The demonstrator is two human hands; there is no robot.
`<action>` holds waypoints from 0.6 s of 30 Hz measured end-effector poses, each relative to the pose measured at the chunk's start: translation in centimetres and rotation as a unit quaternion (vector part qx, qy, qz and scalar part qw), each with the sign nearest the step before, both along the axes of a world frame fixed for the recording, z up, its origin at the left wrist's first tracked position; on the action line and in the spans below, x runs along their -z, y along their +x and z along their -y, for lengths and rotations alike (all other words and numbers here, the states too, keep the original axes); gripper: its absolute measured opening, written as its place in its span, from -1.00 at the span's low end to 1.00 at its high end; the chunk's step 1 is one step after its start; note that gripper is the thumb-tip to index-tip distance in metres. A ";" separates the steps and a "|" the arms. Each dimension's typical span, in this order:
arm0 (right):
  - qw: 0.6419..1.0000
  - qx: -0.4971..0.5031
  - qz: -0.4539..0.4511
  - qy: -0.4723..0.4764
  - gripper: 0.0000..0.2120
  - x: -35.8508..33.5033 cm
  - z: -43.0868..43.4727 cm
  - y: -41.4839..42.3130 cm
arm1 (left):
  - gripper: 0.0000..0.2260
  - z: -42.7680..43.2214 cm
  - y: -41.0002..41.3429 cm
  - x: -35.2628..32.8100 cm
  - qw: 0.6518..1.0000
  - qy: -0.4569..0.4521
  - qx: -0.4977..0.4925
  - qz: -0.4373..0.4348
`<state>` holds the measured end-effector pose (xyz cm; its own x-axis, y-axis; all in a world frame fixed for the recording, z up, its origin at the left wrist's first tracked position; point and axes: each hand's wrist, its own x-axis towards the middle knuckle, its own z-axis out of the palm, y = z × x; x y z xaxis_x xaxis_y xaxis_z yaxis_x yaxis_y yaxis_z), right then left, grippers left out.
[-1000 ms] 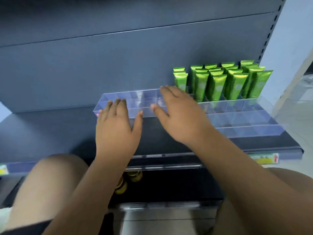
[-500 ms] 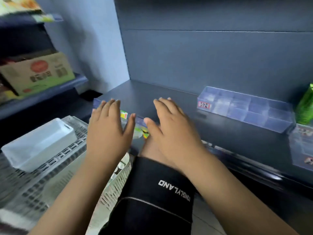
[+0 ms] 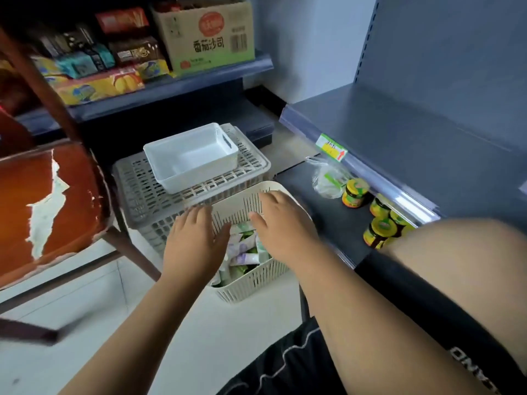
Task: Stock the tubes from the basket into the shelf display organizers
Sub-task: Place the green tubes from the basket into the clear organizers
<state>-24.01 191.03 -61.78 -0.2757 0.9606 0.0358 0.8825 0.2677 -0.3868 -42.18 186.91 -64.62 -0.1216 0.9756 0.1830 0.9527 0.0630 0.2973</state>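
Note:
A cream slotted basket (image 3: 253, 283) stands on the floor in front of me, holding several white, green and purple tubes (image 3: 243, 253). My left hand (image 3: 194, 242) hovers over the basket's left rim, palm down, fingers spread, holding nothing. My right hand (image 3: 282, 223) is over the basket's right side, fingers apart and empty, just above the tubes. The clear shelf organizers are out of view. The grey shelf (image 3: 413, 132) runs along the right.
A grey crate (image 3: 137, 189) with a white bin (image 3: 191, 155) on it sits behind the basket. Small yellow-lidded jars (image 3: 355, 192) and a plastic bag (image 3: 328, 178) lie on the lower shelf at right. A worn brown chair (image 3: 42, 201) stands at left. My knee (image 3: 456, 252) is at right.
My view has swung left and down from the shelf organizers to the basket on the floor. Both empty hands came down with it and now hover over the tubes.

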 end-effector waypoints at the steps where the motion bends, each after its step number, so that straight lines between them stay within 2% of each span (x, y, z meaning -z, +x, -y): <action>1: 1.000 -0.011 0.017 -0.024 -0.64 1.1 -0.5 0.0 | -0.51 0.1 -0.7 1.3 1.000 -0.022 -0.015 0.005; 6: 0.990 -0.006 0.055 -0.133 -0.67 5.1 -3.6 -0.5 | -0.61 -1.5 -1.5 6.7 0.987 -0.135 -0.065 0.061; 9: 0.975 0.014 0.076 -0.210 -0.65 7.9 -5.6 -1.4 | -0.59 -3.6 -0.5 9.8 0.966 -0.213 -0.090 0.117; 12: 0.938 0.008 0.135 -0.320 -0.60 10.5 -7.4 -2.6 | -0.60 -5.8 0.8 12.8 0.926 -0.311 -0.095 0.191; 15: 0.905 0.029 0.166 -0.390 -0.48 13.2 -9.1 -2.8 | -0.66 -8.0 1.8 16.2 0.870 -0.414 -0.104 0.248; 18: 0.880 0.040 0.243 -0.405 -0.66 16.1 -10.4 -1.6 | -0.69 -9.1 2.2 20.5 0.816 -0.464 -0.164 0.302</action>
